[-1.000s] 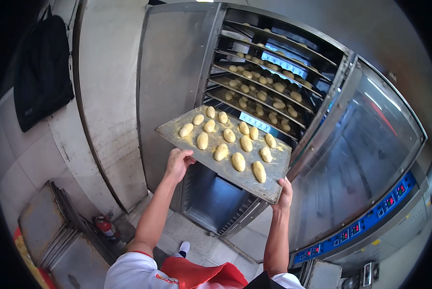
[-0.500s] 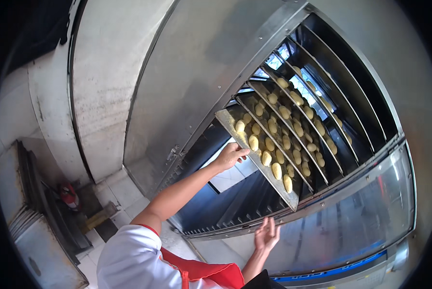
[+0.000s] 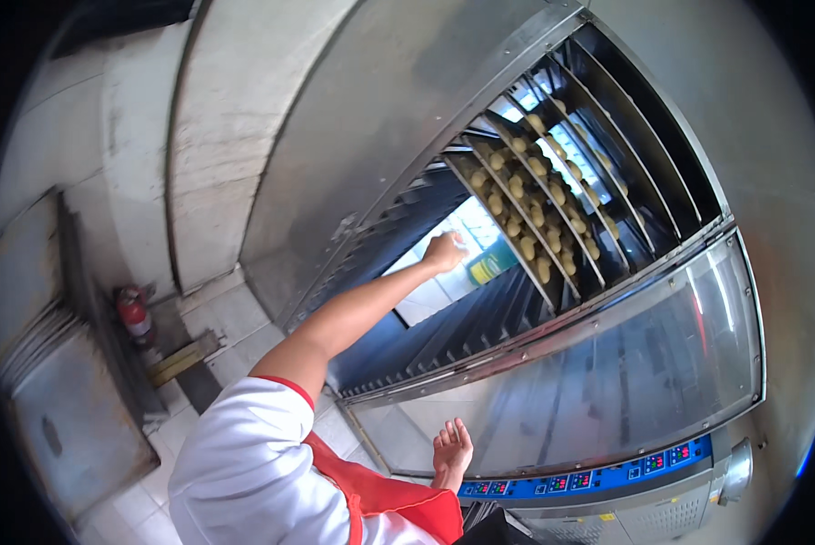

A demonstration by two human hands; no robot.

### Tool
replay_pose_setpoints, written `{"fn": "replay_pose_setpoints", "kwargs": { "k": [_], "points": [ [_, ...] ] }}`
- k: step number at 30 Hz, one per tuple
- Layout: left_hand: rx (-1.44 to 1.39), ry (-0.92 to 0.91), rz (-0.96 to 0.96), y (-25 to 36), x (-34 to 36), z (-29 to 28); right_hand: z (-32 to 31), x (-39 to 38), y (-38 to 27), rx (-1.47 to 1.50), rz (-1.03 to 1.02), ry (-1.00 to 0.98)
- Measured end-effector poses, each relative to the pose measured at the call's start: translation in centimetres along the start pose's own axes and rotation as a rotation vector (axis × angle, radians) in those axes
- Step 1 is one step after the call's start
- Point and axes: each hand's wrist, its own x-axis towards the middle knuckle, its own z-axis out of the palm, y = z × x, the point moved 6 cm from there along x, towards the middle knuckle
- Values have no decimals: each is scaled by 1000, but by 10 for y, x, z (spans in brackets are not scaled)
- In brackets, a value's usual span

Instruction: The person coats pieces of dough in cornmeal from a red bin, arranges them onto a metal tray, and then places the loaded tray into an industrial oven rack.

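Observation:
Several metal trays of pale, oval dough pieces (image 3: 527, 247) sit on the slotted rails of a tall steel cabinet. The lowest loaded tray (image 3: 498, 234) lies inside, its front edge level with the others. My left hand (image 3: 446, 252) is in front of the opening below that tray, apart from it. Its fingers are curled in and nothing shows in them. Lower down, my right hand (image 3: 453, 450) is raised near the cabinet's glass door, palm up with fingers stretched, holding nothing.
The glass door (image 3: 607, 372) swings out toward me, above a blue control panel (image 3: 578, 480). At the left a red fire extinguisher (image 3: 133, 313) stands beside stacked metal trays (image 3: 76, 409). A green and yellow container (image 3: 491, 263) shows through the cabinet.
The lowest loaded tray, which stuck out with my left hand on its edge, has slid into the cabinet. My left hand has let go of it. My right hand has moved lower and left.

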Motion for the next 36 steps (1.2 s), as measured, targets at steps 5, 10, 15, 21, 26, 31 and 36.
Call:
{"fn": "replay_pose_setpoints", "kwargs": {
  "k": [5,10,15,21,26,31,36],
  "points": [
    [-166,-441,-138,-20,-282,-33,-7,-60,89,-129,202,-140],
    [-89,-327,-556,-74,-504,-208,84,-198,214,-280,594,-542],
    [-14,198,-648,-31,-658,-397,140,-351,272,-429,750,-1033],
    [31,582,-576,46,-835,-592,152,-473,344,-533,989,-1240],
    [503,839,-533,107,-986,-768,216,-624,413,-378,1205,-1383],
    [1060,780,-1034,134,-1168,-950,316,-821,510,-241,1257,-1523],
    [1037,408,-1349,59,-1225,-1019,336,-920,631,-449,1075,-1081]
  ]
}}
